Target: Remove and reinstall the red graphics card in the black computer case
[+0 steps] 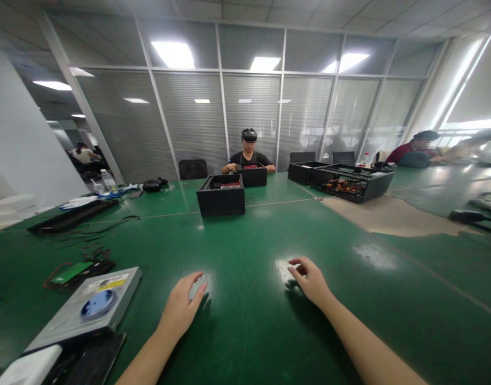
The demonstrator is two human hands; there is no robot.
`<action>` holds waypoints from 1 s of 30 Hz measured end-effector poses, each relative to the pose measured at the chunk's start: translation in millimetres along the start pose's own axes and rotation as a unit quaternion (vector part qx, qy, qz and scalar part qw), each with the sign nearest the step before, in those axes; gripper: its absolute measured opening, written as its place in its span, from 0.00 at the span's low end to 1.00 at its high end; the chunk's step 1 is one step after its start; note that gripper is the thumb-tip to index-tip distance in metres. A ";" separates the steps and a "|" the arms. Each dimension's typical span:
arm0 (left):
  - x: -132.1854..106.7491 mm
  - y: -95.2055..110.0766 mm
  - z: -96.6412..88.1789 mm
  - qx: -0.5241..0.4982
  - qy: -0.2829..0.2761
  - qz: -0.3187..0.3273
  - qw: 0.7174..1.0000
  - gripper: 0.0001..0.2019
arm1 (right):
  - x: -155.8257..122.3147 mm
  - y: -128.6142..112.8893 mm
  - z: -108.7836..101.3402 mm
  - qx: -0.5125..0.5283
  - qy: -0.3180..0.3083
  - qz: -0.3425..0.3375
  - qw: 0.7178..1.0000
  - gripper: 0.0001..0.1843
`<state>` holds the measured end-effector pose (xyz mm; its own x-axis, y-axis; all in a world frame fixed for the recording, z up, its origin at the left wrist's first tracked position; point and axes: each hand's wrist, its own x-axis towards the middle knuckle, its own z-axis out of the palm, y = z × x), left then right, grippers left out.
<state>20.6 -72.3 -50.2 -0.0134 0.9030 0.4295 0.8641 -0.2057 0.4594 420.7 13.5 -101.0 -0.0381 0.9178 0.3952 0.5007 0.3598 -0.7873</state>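
2 bare hands reach forward over the green tabletop (245, 251), well apart from each other, with nothing in either. On the left hand (181, 302), thumb and forefinger stand apart with a clear gap between them; on the right hand (309, 278), thumb and fingers curl toward each other, tips close, with a small gap. Whether either hand touches the surface I cannot tell, though a dark shadow lies beneath the right. Nearest to the left hand is a silver optical drive (71, 313), lying flat to its left, with a round blue piece (99, 303) on top. Just beyond the drive lies a green circuit board (72, 272); at the lower left corner, a white box (31, 369) sits on a black flat item (99, 361). Ahead of both hands, well out of their reach, stands an open-topped black computer case (221, 202), and behind it a person (249, 159) in dark headgear sits at a second case (254, 178). Farther right are 2 more black cases, the nearer of them (373, 186) showing its inner parts through an open side, partly over a tan sheet (389, 216) on the tabletop.
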 end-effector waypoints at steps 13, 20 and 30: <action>3.5 -21.1 0.5 -0.042 -0.005 -0.014 0.999 0.22 | 9.4 4.6 -2.3 0.014 -0.016 0.046 0.999 0.20; 4.0 -16.3 3.8 -0.067 -0.040 -0.012 0.997 0.21 | 3.4 -50.0 -17.0 -0.047 0.092 -0.108 0.989 0.13; 7.0 -7.0 1.0 -0.072 -0.102 -0.013 0.992 0.22 | 164.6 -32.1 -157.6 -0.463 -0.012 0.069 0.884 0.32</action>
<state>14.9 -64.1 -51.1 0.0790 0.9633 0.2567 0.7842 -0.2190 0.5806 534.6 126.6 63.9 0.0668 0.9494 0.3068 0.9943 -0.0379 -0.0993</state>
